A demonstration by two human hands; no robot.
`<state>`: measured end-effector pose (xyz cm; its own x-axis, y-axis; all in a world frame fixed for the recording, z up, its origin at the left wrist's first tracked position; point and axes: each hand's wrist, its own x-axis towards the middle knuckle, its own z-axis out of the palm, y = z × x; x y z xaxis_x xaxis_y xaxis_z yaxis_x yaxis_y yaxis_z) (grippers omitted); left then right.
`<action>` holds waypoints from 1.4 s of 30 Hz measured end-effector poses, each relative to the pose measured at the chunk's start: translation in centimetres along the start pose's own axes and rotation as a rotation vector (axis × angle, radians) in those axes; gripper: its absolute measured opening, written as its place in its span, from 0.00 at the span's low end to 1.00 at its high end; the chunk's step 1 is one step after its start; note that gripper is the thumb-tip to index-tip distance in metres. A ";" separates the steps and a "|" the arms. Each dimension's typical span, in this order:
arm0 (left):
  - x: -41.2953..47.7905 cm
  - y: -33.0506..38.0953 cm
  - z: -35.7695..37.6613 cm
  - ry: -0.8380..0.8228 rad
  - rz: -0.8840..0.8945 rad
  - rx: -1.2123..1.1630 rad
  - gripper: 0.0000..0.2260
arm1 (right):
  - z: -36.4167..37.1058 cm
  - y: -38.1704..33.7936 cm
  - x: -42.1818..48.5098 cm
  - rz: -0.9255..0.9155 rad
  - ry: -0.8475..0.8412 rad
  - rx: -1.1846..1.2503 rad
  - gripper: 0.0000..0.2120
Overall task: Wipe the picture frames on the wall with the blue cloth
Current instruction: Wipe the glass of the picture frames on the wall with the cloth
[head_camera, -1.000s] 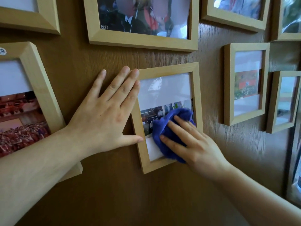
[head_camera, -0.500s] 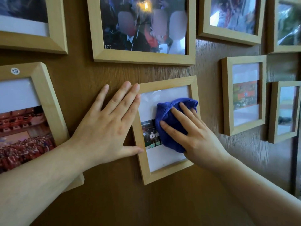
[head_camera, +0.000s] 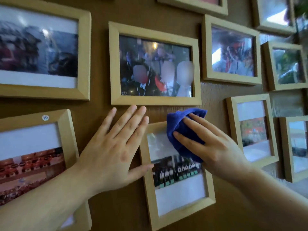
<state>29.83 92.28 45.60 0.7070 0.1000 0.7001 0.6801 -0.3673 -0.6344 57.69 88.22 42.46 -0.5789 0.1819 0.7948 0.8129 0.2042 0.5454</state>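
A small upright wooden picture frame (head_camera: 180, 212) hangs low on the brown wall. My right hand (head_camera: 211, 147) presses a bunched blue cloth (head_camera: 181, 129) against the frame's upper right corner, fingers spread over the cloth. My left hand (head_camera: 115, 150) lies flat on the wall beside the frame, fingers apart and thumb resting on its left edge. Directly above hangs a wider wooden frame (head_camera: 155, 100) with a dark group photo.
Several more light wooden frames cover the wall: a large one at upper left (head_camera: 83, 55), a numbered one at lower left (head_camera: 66, 130), others at upper right (head_camera: 231, 80) and right (head_camera: 233, 124). Bare brown wall (head_camera: 116, 214) shows between them.
My right hand has slid the blue cloth upward from the lower glass to the frame's top right corner. The view has tilted up, showing more frames above. My left hand stays put.
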 end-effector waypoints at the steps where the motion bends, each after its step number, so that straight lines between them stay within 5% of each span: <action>1: 0.5 -0.5 -0.5 0.026 -0.020 0.002 0.41 | -0.4 0.6 1.2 -0.002 0.020 -0.020 0.24; 15: 6.8 -8.1 -3.7 0.004 -0.295 0.249 0.44 | -1.0 1.9 18.4 0.080 0.118 -0.163 0.29; 25: 6.7 -8.5 -3.2 0.008 -0.271 0.244 0.44 | -0.2 3.3 17.3 0.167 -0.028 -0.138 0.35; 34: 6.7 -8.6 -3.1 -0.001 -0.263 0.247 0.46 | -0.4 5.4 15.8 0.334 0.048 -0.045 0.37; 42: 6.8 -8.5 -2.9 -0.021 -0.276 0.260 0.48 | 0.0 0.6 18.3 0.113 0.090 -0.054 0.31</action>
<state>28.27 93.37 56.72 0.4925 0.1822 0.8510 0.8700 -0.0768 -0.4870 47.58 91.68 57.35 -0.4776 0.1128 0.8713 0.8761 0.1351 0.4628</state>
